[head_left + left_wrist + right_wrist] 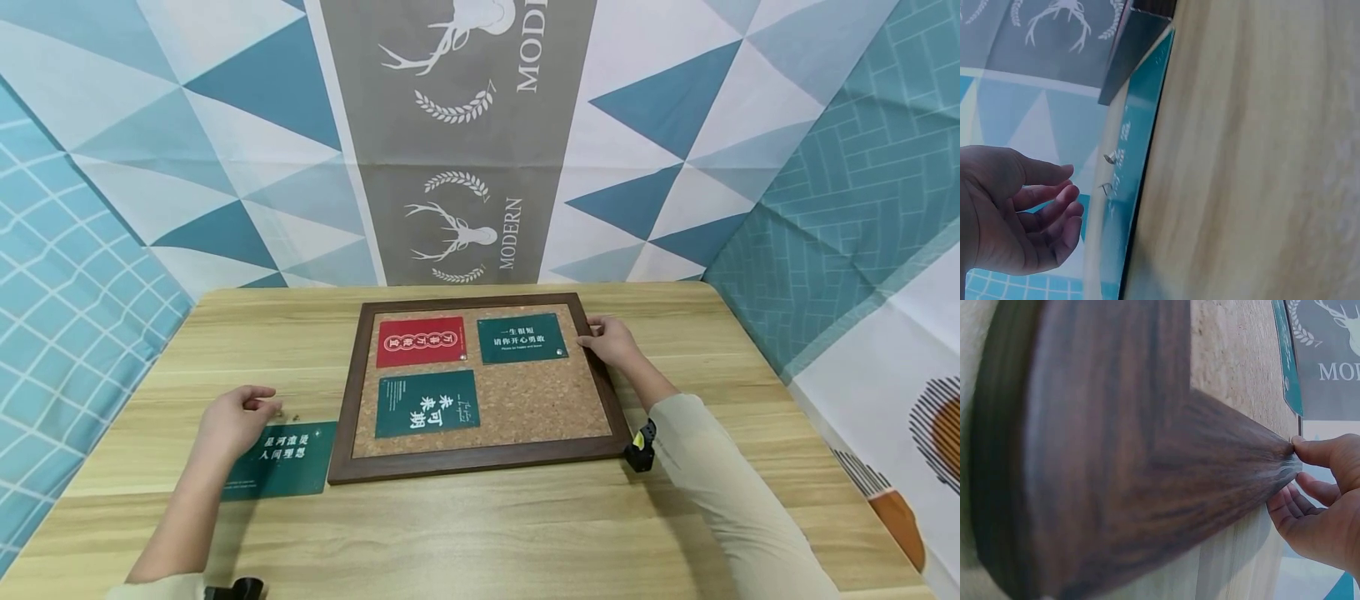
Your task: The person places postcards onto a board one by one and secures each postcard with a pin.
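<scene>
A framed cork board (pixel 540 404) lies flat on the table, with two green cards and a red card (pixel 421 341) on its cork. My right hand (pixel 611 340) holds its right side; in the right wrist view the thumb (pixel 1319 450) is on the frame's face and the fingers are at its outer edge. My left hand (pixel 234 423) hovers over a loose green card (pixel 300 458) left of the board. Its fingers are loosely bent, with nothing visible between them. Small metal pins (pixel 1110 157) lie just beyond that card.
The wooden table (pixel 480 542) extends in front of the board and to both sides. Behind it hangs a patterned cloth (pixel 450 150) with deer prints. On the right cuff sits a black wrist camera (pixel 640 454), close to the board's near right corner.
</scene>
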Demonstrator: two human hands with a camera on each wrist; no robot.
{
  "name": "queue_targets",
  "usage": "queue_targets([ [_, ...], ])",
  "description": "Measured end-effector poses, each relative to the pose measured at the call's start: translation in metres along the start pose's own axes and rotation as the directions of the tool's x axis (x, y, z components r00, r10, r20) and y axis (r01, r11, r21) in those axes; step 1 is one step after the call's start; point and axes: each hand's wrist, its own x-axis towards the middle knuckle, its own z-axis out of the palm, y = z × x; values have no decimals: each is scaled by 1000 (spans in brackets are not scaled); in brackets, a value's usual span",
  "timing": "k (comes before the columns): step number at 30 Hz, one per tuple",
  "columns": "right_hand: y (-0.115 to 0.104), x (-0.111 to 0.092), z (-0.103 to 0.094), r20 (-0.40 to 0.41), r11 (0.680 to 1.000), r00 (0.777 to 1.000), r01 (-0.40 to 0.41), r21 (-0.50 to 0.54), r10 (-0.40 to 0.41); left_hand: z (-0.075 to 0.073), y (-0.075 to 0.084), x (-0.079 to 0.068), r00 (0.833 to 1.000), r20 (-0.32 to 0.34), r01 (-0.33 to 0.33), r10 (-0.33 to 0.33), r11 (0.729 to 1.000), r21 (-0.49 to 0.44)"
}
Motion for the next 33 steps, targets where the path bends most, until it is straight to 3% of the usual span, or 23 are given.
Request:
queue_targets([
  [11,1,-1,1,6,1000,1000,8,1,-8,5,-4,8,998,23,63,-64,996,61],
  [33,2,0,0,3,1000,1000,3,11,-3,10,-4,14,998,14,63,-65,992,107],
])
